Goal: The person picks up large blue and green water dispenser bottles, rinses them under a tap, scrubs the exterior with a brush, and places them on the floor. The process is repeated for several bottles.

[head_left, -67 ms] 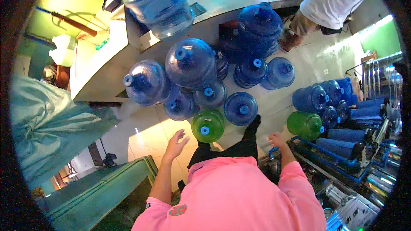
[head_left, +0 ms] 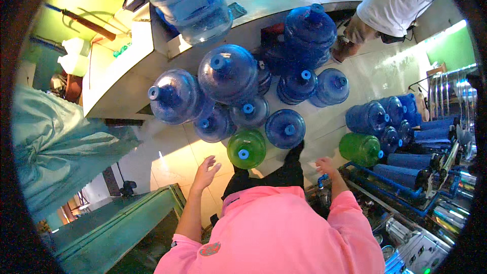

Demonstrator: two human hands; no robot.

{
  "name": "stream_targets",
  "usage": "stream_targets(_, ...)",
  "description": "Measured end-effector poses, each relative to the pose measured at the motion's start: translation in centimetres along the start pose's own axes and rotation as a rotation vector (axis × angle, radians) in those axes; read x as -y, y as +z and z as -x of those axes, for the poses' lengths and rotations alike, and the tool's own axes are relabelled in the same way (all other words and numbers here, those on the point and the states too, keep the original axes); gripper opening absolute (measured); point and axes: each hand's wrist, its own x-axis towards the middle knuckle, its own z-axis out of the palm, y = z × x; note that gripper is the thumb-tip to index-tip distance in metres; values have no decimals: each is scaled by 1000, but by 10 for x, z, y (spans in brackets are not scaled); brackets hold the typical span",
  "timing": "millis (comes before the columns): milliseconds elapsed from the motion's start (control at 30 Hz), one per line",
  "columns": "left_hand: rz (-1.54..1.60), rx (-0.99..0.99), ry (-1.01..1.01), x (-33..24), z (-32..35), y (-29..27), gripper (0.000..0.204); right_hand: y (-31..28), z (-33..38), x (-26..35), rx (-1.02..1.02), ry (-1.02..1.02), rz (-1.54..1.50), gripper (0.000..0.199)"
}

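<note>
Mostly, the floor is filled by a cluster of big blue water jugs [head_left: 228, 73], some stacked and some lying tilted, and behind them a white counter [head_left: 116, 66] is seen with one more clear jug [head_left: 190, 0] on it. At the right, a blue rack [head_left: 401, 177] with more jugs laid on their sides is placed, and a second green jug [head_left: 360, 148] lies at its front.

Nearest to the hands, a green jug [head_left: 246, 148] with a blue cap is standing upright on the tiles, just in front of the person's legs. It is judged to be stiff plastic with smooth, rounded walls, so it would be slippery when wet; whether it is full or empty cannot be told from above. A grip is best taken at the narrow neck under the cap.

The left hand [head_left: 205, 172] is held up with fingers spread wide, holding nothing. The right hand [head_left: 324, 165] is also empty, fingers loosely open, close to a blue pipe of the rack.

Open room is found only on the bare tiles [head_left: 175, 160] at the left, between the jugs and a green cabinet edge [head_left: 152, 208].
</note>
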Motion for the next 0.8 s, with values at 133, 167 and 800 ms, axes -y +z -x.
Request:
stream_targets(133, -270, 34, -164, 54, 23, -34, 67, 36, -52, 13, -13, -354, 312, 53)
stream_targets(167, -322, 46, -235, 61, 31, -37, 68, 45, -72, 19, -104, -321, 317, 59)
stream_targets(800, -267, -30, -418, 91, 75, -88, 64, 152, -141, 146, -568, -289, 647, 66)
